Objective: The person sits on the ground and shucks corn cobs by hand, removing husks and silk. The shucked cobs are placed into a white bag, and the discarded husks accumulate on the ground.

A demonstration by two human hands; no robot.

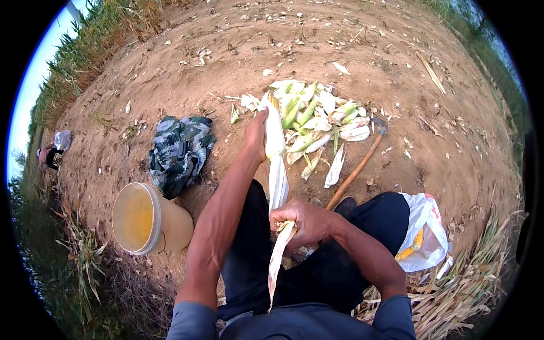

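Observation:
My left hand [256, 134] grips an ear of corn [275, 136] along its side, over the pile in front of me. Pale husk covers most of the ear, and a strip of yellow kernels shows near its far end. From the ear's near end a stretched husk strip [278, 176] runs down to my right hand [304, 219]. That hand is closed around the husk, and its dry end hangs below my fist. Just beyond lies a heap of green and white corn husks [304, 114]; whether ears are inside it is hard to tell.
Left of me stand a plastic bucket [176, 223] and a crumpled camouflage garment [180, 148]. A wooden-handled tool with a curved metal head [357, 168] lies right of the heap. A white plastic bag [425, 221] holds yellow corn ears [412, 246]. Far left is another person [49, 156].

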